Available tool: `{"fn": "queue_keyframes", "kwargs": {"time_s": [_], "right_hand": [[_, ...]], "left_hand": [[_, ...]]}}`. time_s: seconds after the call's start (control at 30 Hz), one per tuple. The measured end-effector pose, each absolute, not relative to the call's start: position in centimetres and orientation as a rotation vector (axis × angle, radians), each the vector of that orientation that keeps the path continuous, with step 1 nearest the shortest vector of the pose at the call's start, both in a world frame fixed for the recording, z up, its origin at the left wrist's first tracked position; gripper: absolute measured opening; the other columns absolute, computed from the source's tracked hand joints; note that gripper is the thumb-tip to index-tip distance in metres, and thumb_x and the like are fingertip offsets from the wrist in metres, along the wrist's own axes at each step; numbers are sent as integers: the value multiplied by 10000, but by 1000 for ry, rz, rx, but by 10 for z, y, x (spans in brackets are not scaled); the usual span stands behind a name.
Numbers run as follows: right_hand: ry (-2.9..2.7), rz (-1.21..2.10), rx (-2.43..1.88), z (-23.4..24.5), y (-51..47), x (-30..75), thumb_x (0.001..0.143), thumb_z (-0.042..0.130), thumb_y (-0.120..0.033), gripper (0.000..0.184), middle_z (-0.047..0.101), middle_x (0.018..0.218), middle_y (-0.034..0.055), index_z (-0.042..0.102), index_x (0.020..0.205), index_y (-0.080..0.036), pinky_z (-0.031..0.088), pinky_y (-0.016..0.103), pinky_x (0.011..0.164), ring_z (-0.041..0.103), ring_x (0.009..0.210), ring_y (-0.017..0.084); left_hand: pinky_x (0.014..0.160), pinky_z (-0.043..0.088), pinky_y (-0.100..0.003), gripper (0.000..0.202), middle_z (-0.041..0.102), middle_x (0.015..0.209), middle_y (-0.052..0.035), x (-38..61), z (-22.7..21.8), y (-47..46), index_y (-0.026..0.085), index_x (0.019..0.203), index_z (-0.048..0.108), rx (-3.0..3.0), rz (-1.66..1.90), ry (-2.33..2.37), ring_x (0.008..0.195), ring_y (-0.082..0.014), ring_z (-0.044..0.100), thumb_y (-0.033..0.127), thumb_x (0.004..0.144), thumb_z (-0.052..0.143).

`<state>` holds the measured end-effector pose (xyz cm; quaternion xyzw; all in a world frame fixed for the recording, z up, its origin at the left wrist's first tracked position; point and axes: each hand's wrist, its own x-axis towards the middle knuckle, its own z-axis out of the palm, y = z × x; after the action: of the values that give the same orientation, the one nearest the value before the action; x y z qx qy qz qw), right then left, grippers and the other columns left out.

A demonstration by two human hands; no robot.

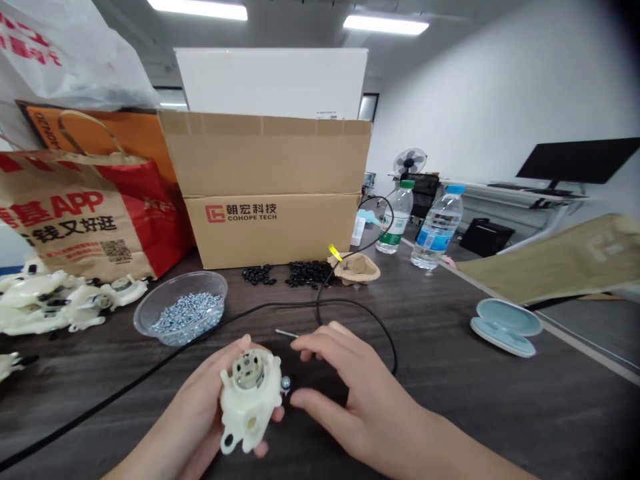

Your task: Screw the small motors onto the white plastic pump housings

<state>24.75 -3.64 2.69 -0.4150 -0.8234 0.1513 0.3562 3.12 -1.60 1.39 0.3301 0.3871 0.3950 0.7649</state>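
Note:
My left hand (200, 400) is closed around a cream-white plastic housing with a round metal-faced motor (249, 371) set in its top. On the housing's right side sits a small silver screw (286, 383) with a dark piece by it. My right hand (345, 387) hovers just right of the housing, thumb and index finger apart around a gap. A thin metal shaft (287, 333) shows beyond the right fingertips; its other end is hidden, and I cannot tell whether it touches the hand.
A clear bowl of screws (187, 313) stands at left, near a pile of white housings (50, 300). Small black parts (310, 272) lie before a cardboard box (275, 233). A black cable (280, 305) crosses the table. Bottles (437, 230) and an open case (505, 327) stand right.

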Motion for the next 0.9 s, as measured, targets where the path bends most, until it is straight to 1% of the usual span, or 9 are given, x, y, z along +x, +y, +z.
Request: {"fn": "queue_keyframes", "kwargs": {"time_s": [0.13,0.27,0.33,0.43,0.63,0.7,0.8,0.87,0.9], "right_hand": [[-2037,648,-1019,28,-40,237,898,761,-163,67,652,811,-16,698,905,-184,437,286,738,577,805,157],[-1921,778,-1069,28,-41,231,824,822,-167,128,641,786,-33,704,872,-185,429,267,702,584,753,138],[-1885,794,-1115,29,-43,230,839,809,-187,104,627,733,-42,706,827,-186,417,259,672,568,701,127],[-1870,692,-1120,28,-46,230,879,766,-218,235,578,648,-45,628,693,-175,374,244,598,520,625,114],[-1971,407,-996,24,-50,233,917,724,-263,148,600,698,-11,653,821,-175,408,272,641,553,677,150],[-2010,418,-1034,26,-48,237,877,771,-284,144,624,732,-5,672,874,-180,426,286,662,577,708,166],[-2041,398,-1056,32,-44,246,885,743,-309,139,620,740,-9,670,924,-196,453,302,673,592,710,175],[-2030,354,-1074,35,-40,253,934,656,-298,90,617,741,-6,662,937,-208,474,300,655,600,693,174],[-2031,335,-1088,35,-37,256,951,622,-298,94,625,745,-2,662,927,-217,480,293,634,604,677,171]], "left_hand": [[296,510,-214,291,718,662,-65,32,5,-17,156,985,693,713,847,824,452,-184,651,437,908,693],[272,512,-232,328,689,578,-36,38,7,-23,148,833,676,663,881,826,373,-151,584,380,701,866],[270,510,-234,307,646,508,-17,42,10,-25,149,780,663,663,901,848,361,-141,551,366,686,859],[273,504,-231,256,592,445,6,46,16,-27,152,762,658,673,923,869,345,-125,498,333,687,824],[285,513,-228,294,617,502,-2,45,13,-25,146,800,663,698,918,845,366,-134,537,370,715,833],[295,517,-220,288,656,579,-26,41,12,-22,139,851,671,693,887,815,398,-145,580,402,806,780],[314,509,-192,375,670,689,-34,37,16,-19,168,988,668,701,775,768,440,-129,595,528,969,564],[325,470,-162,448,675,757,-38,32,23,-20,199,1033,654,793,727,710,455,-110,566,620,962,519],[362,467,-153,454,684,794,-41,29,28,-22,206,1033,655,857,722,684,488,-105,568,640,909,602]]}}
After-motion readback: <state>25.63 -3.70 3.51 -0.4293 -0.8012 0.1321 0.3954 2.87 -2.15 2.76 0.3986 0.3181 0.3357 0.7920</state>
